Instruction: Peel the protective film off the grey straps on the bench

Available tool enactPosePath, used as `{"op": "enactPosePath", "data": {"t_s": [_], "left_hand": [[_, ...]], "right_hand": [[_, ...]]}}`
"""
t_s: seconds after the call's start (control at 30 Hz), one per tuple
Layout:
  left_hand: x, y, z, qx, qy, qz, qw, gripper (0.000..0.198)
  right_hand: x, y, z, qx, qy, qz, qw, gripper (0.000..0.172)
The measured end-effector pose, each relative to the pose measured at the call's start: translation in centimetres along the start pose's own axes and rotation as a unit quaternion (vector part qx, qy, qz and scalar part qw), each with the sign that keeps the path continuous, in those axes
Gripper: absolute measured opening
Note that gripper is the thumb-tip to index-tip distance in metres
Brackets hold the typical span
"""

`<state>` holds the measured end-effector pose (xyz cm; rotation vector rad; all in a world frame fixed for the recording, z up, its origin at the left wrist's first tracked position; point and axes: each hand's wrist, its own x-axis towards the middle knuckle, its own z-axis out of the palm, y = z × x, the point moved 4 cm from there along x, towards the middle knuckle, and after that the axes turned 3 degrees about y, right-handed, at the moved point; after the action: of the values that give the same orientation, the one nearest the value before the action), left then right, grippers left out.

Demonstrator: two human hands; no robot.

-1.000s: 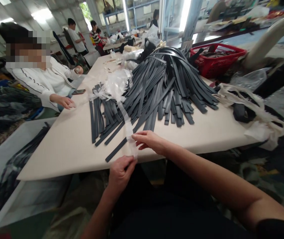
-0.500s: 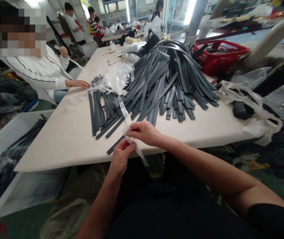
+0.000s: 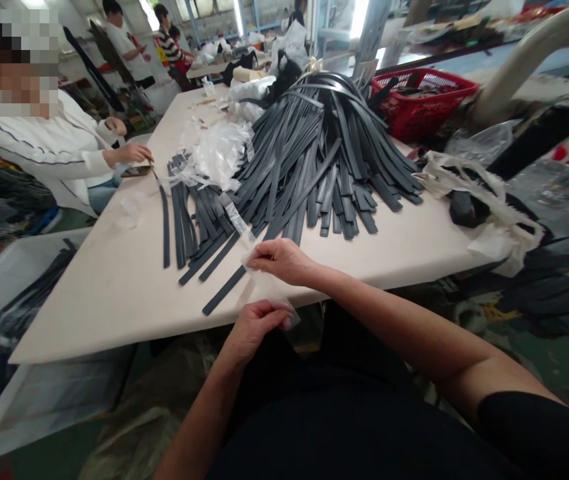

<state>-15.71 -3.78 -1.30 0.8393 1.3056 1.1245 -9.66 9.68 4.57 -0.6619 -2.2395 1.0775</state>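
Note:
My left hand (image 3: 259, 327) is closed on one end of a clear plastic sleeve (image 3: 264, 288), low at the table's front edge. Higher up and slightly right, my right hand (image 3: 282, 260) pinches the same sleeve, which stretches between both hands. A further length of the clear plastic runs from my right hand up and left toward the strips. Beneath it, the end of a dark strip (image 3: 224, 290) lies on the table. Behind my hands spreads a large bundle of dark flat strips (image 3: 309, 147), with a heap of clear plastic sleeves (image 3: 222, 153) at its left.
A person in a white jacket (image 3: 59, 133) sits at the left, one hand at a dark strip (image 3: 165, 227). A red basket (image 3: 424, 110) and plastic bags (image 3: 494, 200) lie right of the bundle. A white bin (image 3: 49, 407) stands below the table's left edge (image 3: 64, 320).
My left hand has moved down, away from my right hand, with the plastic spread between them. The other person's hand has lifted, and a dark strip now lies apart from the pile. The view has shifted right.

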Motion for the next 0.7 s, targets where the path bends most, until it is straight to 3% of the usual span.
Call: {"op": "enactPosePath", "data": {"t_s": [0.13,0.23,0.37,0.43,0.5,0.57,0.63,0.7], "left_hand": [[0.2,0.2,0.4,0.028,-0.019,-0.005,0.999,0.023],[0.2,-0.2,-0.1,0.006,0.000,-0.015,1.000,0.026],[0.5,-0.5,-2.2,-0.102,0.088,-0.007,0.991,0.031],[1.1,0.6,-4.2,-0.153,0.153,0.026,0.976,0.036],[1.9,3.2,-6.9,-0.186,0.215,0.070,0.956,0.039],[2.5,7.5,-10.3,-0.211,0.279,0.113,0.930,0.033],[1.8,12.8,-14.4,-0.264,0.383,0.173,0.868,0.033],[-0.1,18.5,-17.6,-0.289,0.426,0.300,0.803,0.037]], "right_hand": [[-0.2,-0.2,0.4,-0.042,-0.005,-0.012,0.999,0.011],[0.1,0.7,-0.5,-0.093,0.001,-0.019,0.995,0.012],[1.4,3.6,-4.3,-0.214,0.060,-0.004,0.975,0.028],[2.2,5.2,-5.9,-0.276,0.063,-0.007,0.959,0.031],[3.1,6.3,-6.3,-0.324,0.027,-0.032,0.945,0.029],[3.7,6.9,-5.7,-0.357,-0.025,-0.070,0.931,0.026],[4.1,6.7,-4.7,-0.380,-0.064,-0.107,0.916,0.021],[4.3,6.2,-3.5,-0.398,-0.086,-0.138,0.903,0.016]]}}
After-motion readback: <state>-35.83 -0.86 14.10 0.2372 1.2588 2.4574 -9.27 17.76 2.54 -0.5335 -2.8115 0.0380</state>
